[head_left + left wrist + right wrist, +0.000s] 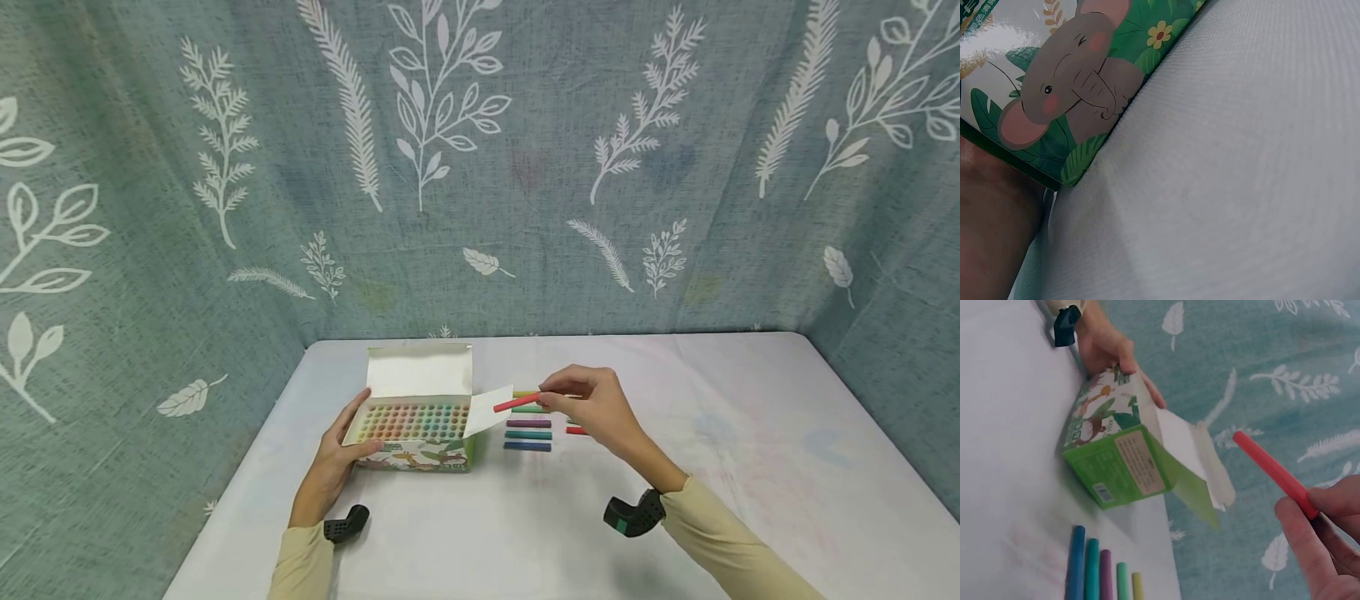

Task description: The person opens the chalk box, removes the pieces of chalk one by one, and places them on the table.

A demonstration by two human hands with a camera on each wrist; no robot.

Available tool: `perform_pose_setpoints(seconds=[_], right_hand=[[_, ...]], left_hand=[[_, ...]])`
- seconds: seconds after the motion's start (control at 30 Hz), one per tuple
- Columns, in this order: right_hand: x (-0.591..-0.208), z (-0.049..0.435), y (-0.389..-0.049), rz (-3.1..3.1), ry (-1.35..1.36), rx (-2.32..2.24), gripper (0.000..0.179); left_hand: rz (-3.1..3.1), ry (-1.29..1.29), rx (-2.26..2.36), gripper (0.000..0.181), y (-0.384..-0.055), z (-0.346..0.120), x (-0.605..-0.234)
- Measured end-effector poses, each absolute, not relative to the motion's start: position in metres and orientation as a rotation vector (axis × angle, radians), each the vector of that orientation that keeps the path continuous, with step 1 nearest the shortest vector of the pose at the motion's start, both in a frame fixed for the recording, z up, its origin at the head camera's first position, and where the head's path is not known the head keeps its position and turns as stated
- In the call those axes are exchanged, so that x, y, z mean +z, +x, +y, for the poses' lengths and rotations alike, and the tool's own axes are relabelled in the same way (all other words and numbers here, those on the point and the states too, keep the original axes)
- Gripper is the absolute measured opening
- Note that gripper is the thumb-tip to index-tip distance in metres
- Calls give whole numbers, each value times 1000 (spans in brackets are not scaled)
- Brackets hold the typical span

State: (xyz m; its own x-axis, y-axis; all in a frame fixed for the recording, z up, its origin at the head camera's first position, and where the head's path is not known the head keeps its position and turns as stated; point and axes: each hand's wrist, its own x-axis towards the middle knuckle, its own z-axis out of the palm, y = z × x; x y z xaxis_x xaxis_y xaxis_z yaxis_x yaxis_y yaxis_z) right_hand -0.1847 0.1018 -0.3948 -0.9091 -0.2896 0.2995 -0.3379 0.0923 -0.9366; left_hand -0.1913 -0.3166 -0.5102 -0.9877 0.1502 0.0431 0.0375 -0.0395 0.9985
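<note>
A red chalk stick (516, 403) is pinched near one end between the thumb and fingers of my right hand (603, 412). Its free end points left, above the side flap of a cardboard box (431, 458). Many coloured round chalk ends fill that box, and its lid (420, 371) stands up at the back. My left hand (330, 467) grips the box's left end, thumb on the front edge. An elephant picture (1066, 75) on the box shows in the left wrist view. In the right wrist view the red chalk (1269, 469) slants past the box's green end (1107, 472).
Right of the box, purple (528, 423), teal (528, 435) and blue (527, 447) chalks lie in a column with others, partly hidden. Another red chalk (576, 431) lies under my right hand. A leaf-patterned cloth (480, 167) hangs behind the white table (735, 500).
</note>
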Motion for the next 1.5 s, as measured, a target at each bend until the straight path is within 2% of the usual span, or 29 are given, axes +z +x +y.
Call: perform_pose_setpoints(seconds=[0.2,0.37,0.57,0.73,1.03,1.3,1.5], right_hand=[[-405,120,-179,-2257,585,2062,15],[-418,134,-176,-2270,394,2156,20],[-439,149,-173,-2372,172,2042,23],[-460,161,-175,-2325,74,2193,26],[-499,185,-168,-2470,-186,2053,19],[-514,187,-169,-2481,-175,2021,17],[-516,182,-176,-2587,134,1725,11]], left_hand=[[2146,170,2183,88,-193,-313,-508],[2164,175,2158,88,-193,-314,-507],[2168,200,2129,86,-192,-317,-509],[2190,196,2123,86,-193,-319,-510],[2183,202,2102,85,-189,-319,-517],[2211,151,2078,87,-191,-321,-514],[2330,210,1965,90,-195,-322,-502]])
